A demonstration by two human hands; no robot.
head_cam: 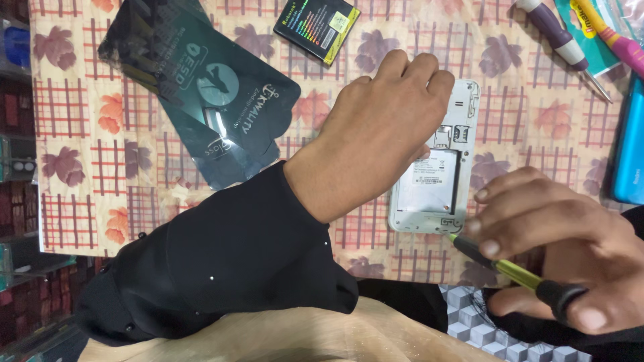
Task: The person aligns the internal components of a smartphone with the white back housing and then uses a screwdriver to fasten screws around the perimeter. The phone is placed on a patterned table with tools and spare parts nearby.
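Observation:
A white phone [443, 181] lies back-up on the patterned tablecloth [80, 167] with its rear cover off and the battery bay bare. My left hand [382, 127] rests across the phone's upper left part, fingers curled over its edge, pinning it down. My right hand [557, 241] grips a screwdriver [516, 273] with a yellow shaft and black handle. The screwdriver tip touches the phone's lower edge near a corner. A black sleeve covers my left forearm.
A dark green plastic pouch [215, 94] lies at upper left. A black phone battery [316, 28] sits at the top centre. Two more screwdrivers [563, 43], purple and pink-yellow, lie top right. A blue phone [630, 147] is at the right edge. The table edge runs along the bottom.

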